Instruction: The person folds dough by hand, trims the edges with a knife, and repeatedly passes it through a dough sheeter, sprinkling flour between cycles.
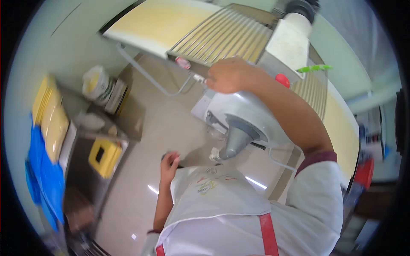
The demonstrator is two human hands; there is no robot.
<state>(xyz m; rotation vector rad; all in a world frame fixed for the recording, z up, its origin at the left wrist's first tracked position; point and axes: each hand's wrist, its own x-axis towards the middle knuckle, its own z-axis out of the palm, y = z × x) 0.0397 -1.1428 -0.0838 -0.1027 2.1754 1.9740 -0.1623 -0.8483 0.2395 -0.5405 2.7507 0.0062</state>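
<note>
My right hand is closed at the near side of a dough sheeter, beside its metal roller guard. A small white cylindrical piece sticks out beside my curled fingers; what they grip is hidden. Under my forearm is the sheeter's rounded white-grey housing, with a red knob just past the arm. Low beside my white apron, my left hand hangs with loosely bent fingers and nothing visible in it. Pale yellow dough seems to cover the left belt.
A white flour tray with a green-handled tool sits on top of the sheeter. To the left stand a metal cart with a yellow container, blue sheeting and a white bucket.
</note>
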